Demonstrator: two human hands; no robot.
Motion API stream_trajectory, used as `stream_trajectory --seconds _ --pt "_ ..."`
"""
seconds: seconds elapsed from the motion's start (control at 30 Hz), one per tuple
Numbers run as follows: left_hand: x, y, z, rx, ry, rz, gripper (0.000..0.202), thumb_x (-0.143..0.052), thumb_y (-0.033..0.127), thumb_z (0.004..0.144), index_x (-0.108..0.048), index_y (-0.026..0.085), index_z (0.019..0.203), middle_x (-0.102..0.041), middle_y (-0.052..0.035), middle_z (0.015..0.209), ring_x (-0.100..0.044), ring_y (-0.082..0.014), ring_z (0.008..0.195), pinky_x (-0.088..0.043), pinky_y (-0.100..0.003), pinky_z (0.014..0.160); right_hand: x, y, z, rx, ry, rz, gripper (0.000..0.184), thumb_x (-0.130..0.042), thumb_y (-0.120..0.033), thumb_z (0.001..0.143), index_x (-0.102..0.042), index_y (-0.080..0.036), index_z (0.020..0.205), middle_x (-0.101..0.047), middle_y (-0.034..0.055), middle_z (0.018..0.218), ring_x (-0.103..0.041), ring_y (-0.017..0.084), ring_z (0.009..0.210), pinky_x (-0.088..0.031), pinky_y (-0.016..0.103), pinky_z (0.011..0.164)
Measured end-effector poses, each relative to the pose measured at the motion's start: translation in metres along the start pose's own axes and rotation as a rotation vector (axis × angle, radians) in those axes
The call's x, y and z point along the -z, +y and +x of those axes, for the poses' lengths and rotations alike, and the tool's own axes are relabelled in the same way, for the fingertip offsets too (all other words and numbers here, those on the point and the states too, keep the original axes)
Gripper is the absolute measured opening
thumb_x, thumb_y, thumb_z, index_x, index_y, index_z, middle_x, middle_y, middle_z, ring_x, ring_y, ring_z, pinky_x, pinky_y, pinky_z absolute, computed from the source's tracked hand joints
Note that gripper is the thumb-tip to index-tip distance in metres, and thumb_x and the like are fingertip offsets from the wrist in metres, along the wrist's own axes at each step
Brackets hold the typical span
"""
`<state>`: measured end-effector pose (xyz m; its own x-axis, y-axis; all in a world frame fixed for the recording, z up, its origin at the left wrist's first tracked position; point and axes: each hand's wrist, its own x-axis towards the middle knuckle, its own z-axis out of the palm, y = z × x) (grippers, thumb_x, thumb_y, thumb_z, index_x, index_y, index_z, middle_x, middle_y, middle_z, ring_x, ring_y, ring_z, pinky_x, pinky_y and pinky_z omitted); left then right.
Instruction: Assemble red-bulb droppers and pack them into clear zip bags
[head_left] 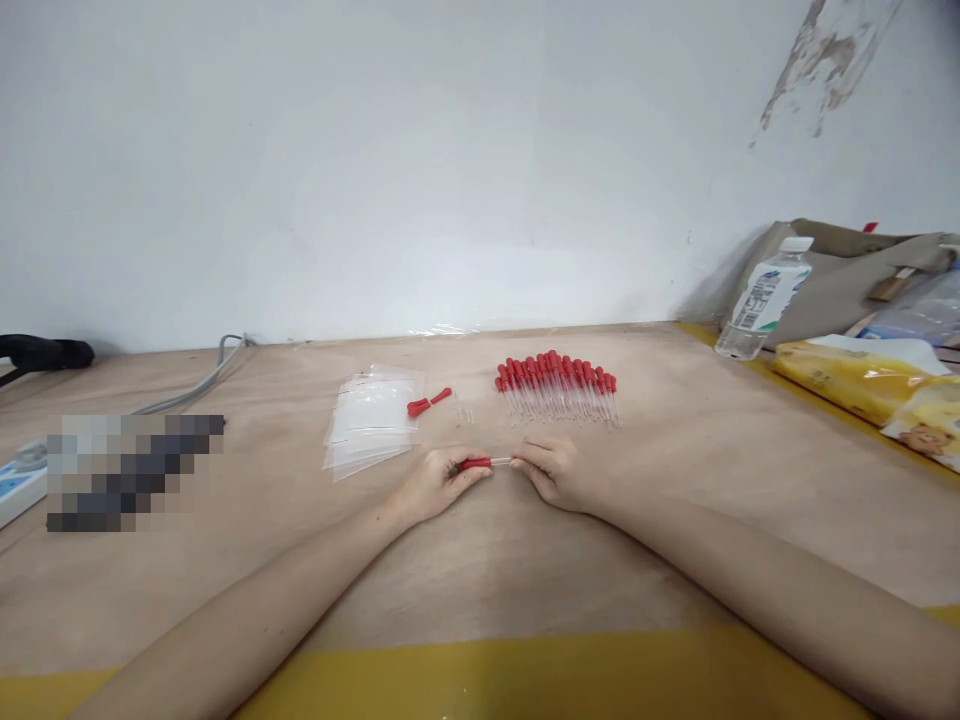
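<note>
My left hand (pixel 442 482) pinches a red rubber dropper bulb (pixel 474 464) low over the table. A clear thin dropper tube (pixel 501 461) runs from the bulb's mouth to my right hand (pixel 551 474), whose fingertips are closed on its far end. Just beyond my left hand lie a few loose red bulbs (pixel 418 407) and several clear tubes (pixel 465 410). Farther off, to the right, many droppers (pixel 559 385) with red bulbs sit in a row, bulbs away from me. Clear plastic bags (pixel 375 415) are fanned out in a stack at the left.
At the right stand a water bottle (pixel 769 298), a grey-beige bag (pixel 832 285) and a yellow soft packet (pixel 847 380). On the left are a power strip (pixel 26 490), a grey cable (pixel 217 368) and a blurred-out dark object (pixel 139 480). A white wall (pixel 450 170) bounds the table's back.
</note>
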<state>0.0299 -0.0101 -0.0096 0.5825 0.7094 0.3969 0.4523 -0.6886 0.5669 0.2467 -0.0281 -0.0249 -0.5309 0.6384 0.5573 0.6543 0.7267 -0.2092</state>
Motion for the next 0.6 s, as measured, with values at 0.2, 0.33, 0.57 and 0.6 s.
stream_trajectory --seconds 0.2,0.33,0.57,0.6 --pt "0.0 -0.001 0.0 -0.023 0.003 0.035 0.018 -0.054 0.03 0.083 -0.067 0.018 0.089 -0.068 -0.0026 0.079 -0.061 -0.0142 0.069 -0.048 -0.024 0.063 0.002 -0.006 0.004 -0.068 -0.043 0.056 0.035 -0.032 -0.031 0.092 -0.061 -0.018 0.077 -0.057 0.0048 0.069 -0.048 0.013 0.061 -0.035 0.025 0.057" --pt "0.0 -0.002 0.0 -0.048 0.0 0.063 0.02 -0.054 0.032 0.084 -0.067 0.018 0.089 -0.068 -0.0033 0.078 -0.06 -0.0146 0.07 -0.048 -0.025 0.064 0.004 -0.009 0.006 -0.156 -0.095 0.178 0.033 -0.036 -0.029 0.09 -0.059 -0.019 0.069 -0.057 0.002 0.064 -0.048 0.012 0.058 -0.035 0.024 0.056" --pt "0.003 0.0 0.005 -0.048 0.063 0.03 0.017 -0.057 0.028 0.082 -0.067 0.017 0.09 -0.069 -0.0045 0.085 -0.063 -0.0159 0.076 -0.05 -0.026 0.07 0.017 -0.016 0.016 -0.288 -0.165 0.242 0.03 -0.041 -0.027 0.087 -0.056 -0.018 0.062 -0.055 -0.0012 0.056 -0.045 0.01 0.052 -0.032 0.022 0.051" --pt "0.005 -0.001 0.006 -0.06 0.066 0.047 0.017 -0.057 0.027 0.082 -0.067 0.017 0.091 -0.069 -0.0045 0.086 -0.063 -0.0163 0.078 -0.05 -0.027 0.072 0.02 -0.017 0.017 -0.291 -0.191 0.234 0.028 -0.042 -0.025 0.086 -0.057 -0.018 0.064 -0.056 -0.0007 0.058 -0.047 0.011 0.053 -0.032 0.022 0.051"
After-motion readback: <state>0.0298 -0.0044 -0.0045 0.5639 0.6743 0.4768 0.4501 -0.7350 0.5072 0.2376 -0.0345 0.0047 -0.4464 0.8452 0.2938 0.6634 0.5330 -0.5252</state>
